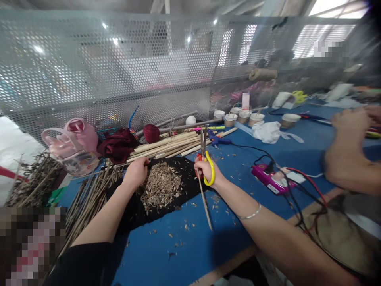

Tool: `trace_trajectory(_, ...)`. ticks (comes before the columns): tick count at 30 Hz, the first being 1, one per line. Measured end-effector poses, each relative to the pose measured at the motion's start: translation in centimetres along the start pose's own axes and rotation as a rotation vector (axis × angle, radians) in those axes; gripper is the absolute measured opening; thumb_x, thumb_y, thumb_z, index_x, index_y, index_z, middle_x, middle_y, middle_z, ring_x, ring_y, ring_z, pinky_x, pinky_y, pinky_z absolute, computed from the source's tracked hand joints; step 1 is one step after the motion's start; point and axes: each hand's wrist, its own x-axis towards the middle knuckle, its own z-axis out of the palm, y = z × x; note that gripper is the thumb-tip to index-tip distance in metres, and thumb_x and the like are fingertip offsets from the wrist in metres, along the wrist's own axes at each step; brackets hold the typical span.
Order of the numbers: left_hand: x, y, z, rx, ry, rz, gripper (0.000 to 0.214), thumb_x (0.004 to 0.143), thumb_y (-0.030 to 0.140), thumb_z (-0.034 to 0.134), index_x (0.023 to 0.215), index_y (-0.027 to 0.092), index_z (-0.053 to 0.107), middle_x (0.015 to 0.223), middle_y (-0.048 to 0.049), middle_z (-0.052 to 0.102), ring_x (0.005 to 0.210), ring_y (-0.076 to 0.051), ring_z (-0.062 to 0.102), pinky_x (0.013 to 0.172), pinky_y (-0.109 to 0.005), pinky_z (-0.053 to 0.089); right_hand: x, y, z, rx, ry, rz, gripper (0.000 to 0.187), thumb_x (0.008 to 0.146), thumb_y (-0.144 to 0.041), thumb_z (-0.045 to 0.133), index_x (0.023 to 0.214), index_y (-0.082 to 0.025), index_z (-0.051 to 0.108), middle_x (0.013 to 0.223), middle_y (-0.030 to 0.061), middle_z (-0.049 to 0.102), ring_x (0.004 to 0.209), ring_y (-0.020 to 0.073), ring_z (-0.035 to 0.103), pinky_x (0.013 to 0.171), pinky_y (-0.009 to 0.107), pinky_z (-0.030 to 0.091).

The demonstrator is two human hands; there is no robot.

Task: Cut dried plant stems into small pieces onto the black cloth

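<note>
On my feed, biggest first: perforated metal screen, grey, small holes, runs behind the bench; roof beams and bright windows beyond. Blue tabletop, smooth, wooden edging, dry flecks scattered on it. Another person's arm at far right.

Brittle brown stem bundle lies along the left side. Black cloth, flat and matte, centre. Round pale wooden dowels stacked behind it. Pink-topped clear bottle back left, next to crumpled maroon fabric. Heap of short, papery, tan-brown chips sits on the black cloth, between my two hands.

Left hand: at the heap's left edge, fingers curled in; can't tell if they grip anything. Right hand: at the cloth's right edge, fingers closed round the red-and-yellow handles of steel scissors, blades pointing away. Smallest: thin, straight, pale stem runs from that hand towards me over the blue.
</note>
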Motion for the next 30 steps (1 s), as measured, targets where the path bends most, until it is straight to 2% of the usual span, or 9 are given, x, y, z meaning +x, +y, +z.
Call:
trace_trajectory(4,0.8,-0.3,0.4,-0.029,-0.083,-0.053,0.034,0.069,0.015,0.042,0.099,0.015,0.057,0.08,-0.0059,0.063,0.078,-0.02,0.058,0.072,-0.028,0.044,0.1,0.1,-0.1,-0.002,-0.015,0.0,0.015,0.048,-0.016,0.046,0.057,-0.021,0.035,0.039,-0.0102,0.032,0.032,0.0047,0.027,0.03,0.018,0.023)
trace_trajectory(6,1.0,-0.4,0.3,-0.009,-0.114,-0.062,0.034,0.072,0.017,0.041,0.102,0.014,0.057,0.086,-0.0075,0.063,0.083,-0.02,0.058,0.076,-0.029,0.044,0.0,0.2,-0.1,-0.008,-0.03,0.011,0.016,0.048,-0.016,0.046,0.057,-0.021,0.034,0.039,-0.0103,0.032,0.032,0.0047,0.027,0.03,0.018,0.023)
trace_trajectory(10,0.1,0.0,-1.9,0.121,-0.006,-0.095,0.035,0.076,0.029,0.043,0.104,0.013,0.058,0.107,-0.0125,0.056,0.098,-0.023,0.054,0.084,-0.032,0.041,-0.1,0.3,0.2,-0.011,-0.058,0.025,0.016,0.048,-0.016,0.048,0.057,-0.021,0.036,0.038,-0.0104,0.033,0.031,0.0051,0.027,0.03,0.018,0.022)
trace_trajectory(14,-4.8,2.2,-6.0,0.228,-0.053,-0.151,0.032,0.073,0.038,0.05,0.096,0.017,0.06,0.096,-0.0098,0.061,0.089,-0.025,0.057,0.078,-0.033,0.042,-0.4,0.2,0.5,-0.001,-0.065,0.022,0.016,0.049,-0.016,0.048,0.056,-0.021,0.036,0.036,-0.0101,0.032,0.03,0.0052,0.027,0.03,0.018,0.021)
trace_trajectory(18,-13.0,4.2,-8.0,0.166,-0.362,-0.172,0.017,0.07,0.036,0.056,0.083,0.026,0.061,0.08,-0.002,0.065,0.075,-0.02,0.06,0.064,-0.027,0.041,-0.6,0.1,0.6,0.012,-0.068,0.007,0.016,0.048,-0.013,0.046,0.056,-0.021,0.035,0.036,-0.0101,0.031,0.031,0.0046,0.026,0.03,0.018,0.021)
trace_trajectory(21,-17.4,4.7,-7.6,0.21,-0.463,-0.302,0.016,0.071,0.033,0.055,0.085,0.026,0.061,0.078,-0.0021,0.065,0.073,-0.021,0.06,0.061,-0.028,0.039,-0.5,0.2,0.5,0.032,-0.065,-0.013,0.016,0.048,-0.012,0.045,0.055,-0.021,0.034,0.037,-0.01,0.032,0.032,0.0043,0.027,0.031,0.018,0.021)
trace_trajectory(23,-18.1,5.5,-6.7,0.131,-0.407,-0.243,0.016,0.077,0.032,0.05,0.087,0.026,0.06,0.087,-0.0022,0.065,0.079,-0.019,0.06,0.065,-0.027,0.04,-0.5,0.2,0.5,0.044,-0.063,-0.027,0.016,0.049,-0.012,0.045,0.055,-0.021,0.034,0.037,-0.0099,0.032,0.031,0.0044,0.028,0.031,0.018,0.022)
trace_trajectory(26,-16.4,8.1,-4.8,-0.007,-0.269,-0.062,0.021,0.084,0.031,0.041,0.09,0.025,0.06,0.094,-0.0023,0.062,0.084,-0.015,0.058,0.072,-0.024,0.04,-0.6,0.1,0.5,0.063,-0.074,-0.042,0.015,0.049,-0.014,0.046,0.055,-0.021,0.035,0.037,-0.0096,0.034,0.031,0.0046,0.029,0.03,0.018,0.023)
trace_trajectory(30,-13.2,11.7,-1.8,0.046,-0.29,0.089,0.025,0.082,0.03,0.046,0.104,0.025,0.058,0.095,-0.005,0.06,0.087,-0.017,0.057,0.07,-0.024,0.041,-0.6,-0.1,0.3,0.082,-0.09,-0.055,0.015,0.049,-0.018,0.048,0.057,-0.021,0.036,0.039,-0.0097,0.037,0.031,0.0047,0.03,0.031,0.018,0.024)
